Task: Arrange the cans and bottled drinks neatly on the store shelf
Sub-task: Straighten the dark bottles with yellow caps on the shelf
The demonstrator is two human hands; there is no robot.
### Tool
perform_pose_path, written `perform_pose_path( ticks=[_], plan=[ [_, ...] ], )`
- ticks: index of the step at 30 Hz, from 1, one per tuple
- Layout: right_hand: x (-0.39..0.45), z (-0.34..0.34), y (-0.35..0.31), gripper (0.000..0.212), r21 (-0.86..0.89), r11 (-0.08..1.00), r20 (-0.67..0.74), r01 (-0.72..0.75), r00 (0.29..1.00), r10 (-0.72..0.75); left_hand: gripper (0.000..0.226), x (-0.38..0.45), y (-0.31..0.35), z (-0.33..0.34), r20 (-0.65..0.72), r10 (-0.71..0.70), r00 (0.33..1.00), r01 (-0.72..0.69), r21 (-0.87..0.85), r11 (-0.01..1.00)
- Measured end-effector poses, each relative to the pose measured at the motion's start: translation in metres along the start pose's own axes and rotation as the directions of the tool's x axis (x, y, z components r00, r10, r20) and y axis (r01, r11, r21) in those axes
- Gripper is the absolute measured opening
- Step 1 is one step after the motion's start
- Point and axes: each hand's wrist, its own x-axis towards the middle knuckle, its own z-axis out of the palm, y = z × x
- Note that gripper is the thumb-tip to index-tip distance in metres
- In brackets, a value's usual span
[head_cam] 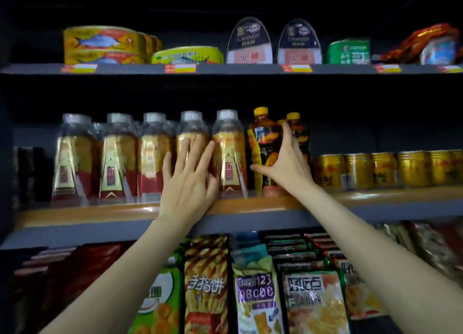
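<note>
Bottles left of left hand aligned; it rests flat-fingered on one. Right hand grips tea bottle, not yet squared.

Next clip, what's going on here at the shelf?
A person is tidying drinks on the middle wooden shelf. The right hand grips a dark yellow-capped bottle standing at the shelf front, with a second like it just behind. The left hand, fingers straight, rests against the clear gold-and-red-labelled bottles standing in a row. Gold cans line up to the right.
</note>
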Motion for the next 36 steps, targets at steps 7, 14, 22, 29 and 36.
perform_pose_path(
  ticks=[7, 14, 22, 29, 36],
  plan=[
    [-0.003, -0.013, 0.003, 0.118, 0.043, 0.999, 0.113, -0.021, 0.993, 0.016, 0.061, 0.002, 0.001, 0.0, -0.005, 0.018, 1.0, -0.018, 0.021, 1.0],
    [-0.011, -0.033, 0.009, 0.101, 0.032, 0.997, 0.206, -0.064, 0.977, 0.056, 0.06, -0.001, 0.003, -0.001, -0.008, 0.014, 1.0, -0.014, 0.031, 0.999],
    [0.005, -0.009, 0.001, 0.1, -0.042, 0.996, 0.222, -0.074, 0.972, 0.081, 0.06, 0.0, 0.003, -0.002, -0.012, 0.002, 1.0, -0.001, 0.044, 0.999],
    [0.034, -0.045, 0.032, 0.075, -0.071, 0.997, -0.073, 0.008, 0.997, -0.013, 0.057, 0.002, 0.006, -0.008, -0.018, 0.058, 0.998, -0.057, 0.016, 0.998],
    [0.053, -0.035, 0.05, 0.106, -0.381, 0.924, 0.176, -0.006, 0.981, 0.079, 0.059, 0.032, 0.086, -0.008, -0.011, 0.105, 0.994, -0.105, -0.213, 0.971]
  ],
)
